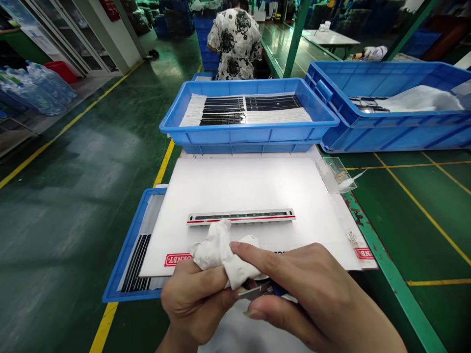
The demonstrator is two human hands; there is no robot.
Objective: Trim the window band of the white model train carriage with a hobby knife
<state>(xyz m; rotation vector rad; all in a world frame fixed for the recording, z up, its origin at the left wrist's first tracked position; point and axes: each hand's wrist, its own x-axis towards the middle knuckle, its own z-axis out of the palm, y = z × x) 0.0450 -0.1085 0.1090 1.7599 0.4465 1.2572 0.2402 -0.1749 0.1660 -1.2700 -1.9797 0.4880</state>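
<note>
Cloth (215,247) | pinched in left hand (196,301) | right hand (312,294) half-closed around tool (256,292), fingertip touching cloth

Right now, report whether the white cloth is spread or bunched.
Bunched: the white cloth shows crumpled folds between the left hand and right hand.

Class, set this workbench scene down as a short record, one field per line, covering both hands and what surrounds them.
Left hand: holding a white cloth
Right hand: index finger on the cloth
Metal tool: between the hands; which one grips it is unclear
Toy train car: lying on the white board, red stripe along its side
Behind the board: blue bin with dark strips
Board's right edge: clear box
Background: person in a patterned shirt
</note>
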